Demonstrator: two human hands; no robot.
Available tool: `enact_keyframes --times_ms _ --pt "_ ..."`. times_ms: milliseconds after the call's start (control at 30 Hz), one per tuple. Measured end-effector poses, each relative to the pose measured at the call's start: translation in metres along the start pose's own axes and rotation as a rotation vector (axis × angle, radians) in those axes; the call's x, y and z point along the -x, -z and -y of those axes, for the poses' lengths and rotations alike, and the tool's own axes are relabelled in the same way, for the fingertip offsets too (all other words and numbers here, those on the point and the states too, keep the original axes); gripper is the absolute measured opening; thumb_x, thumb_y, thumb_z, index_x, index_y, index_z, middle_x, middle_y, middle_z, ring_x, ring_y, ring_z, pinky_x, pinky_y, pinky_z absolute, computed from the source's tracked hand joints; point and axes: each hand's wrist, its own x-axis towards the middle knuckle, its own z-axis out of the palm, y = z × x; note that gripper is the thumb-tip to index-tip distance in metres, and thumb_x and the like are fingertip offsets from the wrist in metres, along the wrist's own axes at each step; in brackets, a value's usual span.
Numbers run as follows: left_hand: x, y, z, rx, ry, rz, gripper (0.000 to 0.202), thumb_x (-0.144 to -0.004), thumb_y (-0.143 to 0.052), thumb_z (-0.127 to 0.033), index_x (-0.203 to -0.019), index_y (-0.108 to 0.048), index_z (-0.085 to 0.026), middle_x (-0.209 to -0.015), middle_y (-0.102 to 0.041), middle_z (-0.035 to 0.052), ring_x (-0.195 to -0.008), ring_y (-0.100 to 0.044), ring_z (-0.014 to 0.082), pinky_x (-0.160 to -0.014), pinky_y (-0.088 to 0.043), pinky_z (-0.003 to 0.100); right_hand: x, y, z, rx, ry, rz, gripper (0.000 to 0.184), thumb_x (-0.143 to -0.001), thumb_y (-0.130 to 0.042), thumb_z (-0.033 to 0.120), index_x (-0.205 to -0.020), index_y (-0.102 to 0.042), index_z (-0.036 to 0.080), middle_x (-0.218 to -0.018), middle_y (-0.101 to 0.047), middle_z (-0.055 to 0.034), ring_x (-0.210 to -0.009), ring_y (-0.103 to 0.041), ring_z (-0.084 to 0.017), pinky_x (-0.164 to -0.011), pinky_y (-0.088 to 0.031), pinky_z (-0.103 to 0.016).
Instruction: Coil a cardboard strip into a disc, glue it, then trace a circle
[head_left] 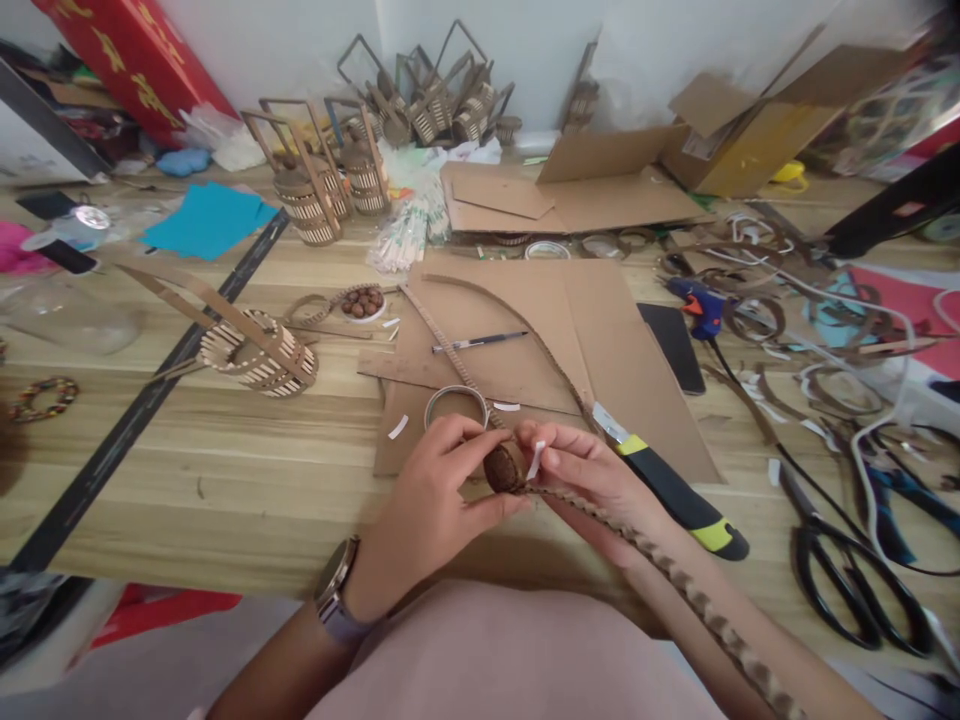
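Note:
Near the table's front edge, my left hand (pixel 442 485) is closed on a small round dark brown piece (pixel 502 468), gripped between thumb and fingers. A long braided brown strip (pixel 667 570) runs from this piece down over my right forearm. My right hand (pixel 592 465) is closed beside it, pinching a small white paper strip (pixel 535 460) close to the brown piece. Just behind my left hand lies a roll of tape (pixel 456 392). A yellow-and-black utility knife (pixel 675 490) rests right of my right hand, its blade on the cardboard sheet (pixel 600 330).
A pen (pixel 480 342) lies on the cardboard. Behind it stands a white dish of brown nuts (pixel 363 302). At left is a woven handled basket (pixel 259 352), with several more along the wall. Black scissors (pixel 847 570), a glue gun (pixel 697 305) and tangled strips crowd the right.

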Motion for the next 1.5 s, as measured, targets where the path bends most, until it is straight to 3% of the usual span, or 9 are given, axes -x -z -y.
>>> enact_keyframes --times_ms 367,633,800,1000,1167,1333,1500 --pt "-0.002 0.001 -0.004 0.023 0.027 0.01 0.044 -0.079 -0.078 -0.026 -0.119 -0.064 -0.014 -0.097 -0.056 0.004 -0.091 -0.055 0.0183 -0.083 -0.048 0.029 -0.005 0.014 -0.013 0.005 -0.047 0.022 0.022 -0.064 -0.087 0.032 -0.072 -0.072 0.019 -0.076 -0.065 0.0001 -0.069 -0.059 -0.013 -0.064 -0.044 -0.025" --pt "-0.002 0.001 -0.007 0.03 0.081 0.031 0.044 -0.079 -0.077 -0.029 -0.12 -0.063 -0.02 -0.097 -0.057 0.0035 -0.092 -0.057 0.0198 -0.084 -0.05 0.033 0.004 -0.003 -0.006 0.034 -0.021 -0.032 0.021 -0.064 -0.087 0.03 -0.072 -0.071 0.019 -0.075 -0.064 0.0004 -0.069 -0.058 -0.012 -0.057 -0.042 -0.022" --pt "-0.001 0.0 -0.011 0.072 0.125 0.059 0.039 -0.082 -0.074 -0.027 -0.118 -0.063 -0.021 -0.098 -0.057 0.0032 -0.089 -0.06 0.0189 -0.078 -0.053 0.03 0.006 -0.005 -0.009 0.095 0.043 -0.01 0.018 -0.069 -0.084 0.031 -0.075 -0.07 0.023 -0.078 -0.062 0.0005 -0.075 -0.059 -0.014 -0.064 -0.046 -0.024" --pt "0.0 -0.001 -0.01 0.024 0.071 0.098 0.034 -0.084 -0.072 -0.025 -0.115 -0.062 -0.017 -0.099 -0.057 0.0047 -0.089 -0.06 0.0189 -0.08 -0.053 0.03 0.0 0.012 -0.01 0.305 0.179 0.046 0.02 -0.069 -0.084 0.035 -0.08 -0.071 0.025 -0.101 -0.053 -0.0013 -0.084 -0.055 -0.014 -0.073 -0.048 -0.027" --pt "0.002 -0.003 -0.01 0.0 0.061 0.084 0.033 -0.082 -0.071 -0.018 -0.114 -0.061 -0.016 -0.1 -0.057 0.0055 -0.092 -0.06 0.0195 -0.083 -0.053 0.031 0.003 0.017 0.001 0.643 0.281 0.014 0.021 -0.072 -0.081 0.04 -0.088 -0.073 0.028 -0.115 -0.05 -0.0046 -0.087 -0.052 -0.015 -0.076 -0.047 -0.03" --pt "0.004 -0.004 -0.01 0.016 0.038 0.079 0.039 -0.084 -0.069 -0.017 -0.121 -0.057 -0.016 -0.104 -0.057 0.0073 -0.096 -0.06 0.0204 -0.087 -0.053 0.033 0.01 0.013 0.006 0.794 0.379 -0.1 0.055 -0.066 -0.086 0.04 -0.116 -0.064 0.033 -0.107 -0.06 -0.003 -0.078 -0.053 -0.016 -0.074 -0.046 -0.032" --pt "0.003 -0.005 -0.009 0.044 0.057 0.085 0.039 -0.085 -0.067 -0.02 -0.122 -0.057 -0.019 -0.106 -0.057 0.0073 -0.097 -0.06 0.0214 -0.087 -0.054 0.036 0.016 0.01 0.01 0.921 0.535 -0.003 0.011 -0.079 -0.077 0.03 -0.089 -0.075 0.031 -0.084 -0.065 -0.0023 -0.082 -0.059 -0.018 -0.076 -0.049 -0.032"
